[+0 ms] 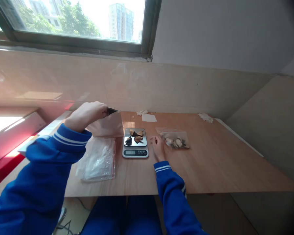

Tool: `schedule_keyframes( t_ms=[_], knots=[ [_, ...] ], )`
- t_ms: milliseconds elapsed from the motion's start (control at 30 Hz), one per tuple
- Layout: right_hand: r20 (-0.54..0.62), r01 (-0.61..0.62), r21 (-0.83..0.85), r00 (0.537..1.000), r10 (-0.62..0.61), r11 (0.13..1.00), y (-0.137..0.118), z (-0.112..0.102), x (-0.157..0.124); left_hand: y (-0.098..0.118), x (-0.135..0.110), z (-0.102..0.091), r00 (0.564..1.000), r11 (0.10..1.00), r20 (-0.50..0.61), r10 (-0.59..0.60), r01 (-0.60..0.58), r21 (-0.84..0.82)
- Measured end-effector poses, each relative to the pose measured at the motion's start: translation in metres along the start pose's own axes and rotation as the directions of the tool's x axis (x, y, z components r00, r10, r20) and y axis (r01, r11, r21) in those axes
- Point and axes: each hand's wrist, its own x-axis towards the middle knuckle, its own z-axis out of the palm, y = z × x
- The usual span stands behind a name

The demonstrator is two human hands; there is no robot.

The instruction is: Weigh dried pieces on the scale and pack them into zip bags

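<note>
My left hand (86, 114) is raised over the table's left side, closed on the top edge of a brown paper bag (108, 125) that hangs upright beside a small digital kitchen scale (135, 147). Several brown and dark pieces (135, 136) lie on the scale's platform. My right hand (158, 147) rests on the wooden table (210, 163) just right of the scale, fingers loosely curled, touching the corner of a clear zip bag (174, 138) holding several pale and dark pieces. Both sleeves are blue with white stripes.
A stack of empty clear zip bags with red seals (98, 161) lies left of the scale. A white card (149, 117) and paper scraps (205, 117) sit near the tiled wall. A window is above. A red surface (5, 160) is at the left.
</note>
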Motion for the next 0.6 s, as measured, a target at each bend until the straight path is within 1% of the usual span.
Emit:
schedule_keyframes(
  t_ms=[100, 167, 233, 333, 433, 500, 600],
  knots=[
    [0.001, -0.003, -0.008, 1.000, 0.003, 1.000, 0.001, 0.001, 0.000, 0.002, 0.002, -0.020, 0.991, 0.997, -0.112, -0.072, 0.073, 0.004],
    [0.002, -0.009, -0.006, 1.000, 0.009, 1.000, 0.002, 0.001, 0.000, 0.002, 0.003, -0.024, 0.984, 0.994, -0.143, -0.107, 0.105, -0.024],
    [0.005, -0.014, 0.003, 1.000, 0.014, 1.000, 0.002, 0.001, 0.000, 0.002, 0.004, -0.020, 0.976, 0.991, -0.171, -0.134, 0.128, -0.048],
    [0.007, -0.008, 0.004, 1.000, 0.008, 1.000, 0.002, 0.001, 0.000, -0.001, 0.007, -0.008, 0.961, 0.985, -0.217, -0.170, 0.161, -0.058],
    [0.001, -0.009, 0.006, 1.000, 0.009, 1.000, 0.002, 0.001, 0.000, -0.007, 0.012, 0.003, 0.939, 0.971, -0.249, -0.237, 0.225, -0.077],
    [0.001, -0.022, 0.012, 1.000, 0.022, 1.000, 0.002, 0.001, 0.000, -0.011, 0.016, 0.008, 0.914, 0.955, -0.278, -0.296, 0.279, -0.099],
    [0.006, -0.030, 0.017, 1.000, 0.030, 0.999, 0.002, 0.001, 0.000, -0.014, 0.021, 0.016, 0.865, 0.930, -0.341, -0.367, 0.336, -0.148]
  ],
)
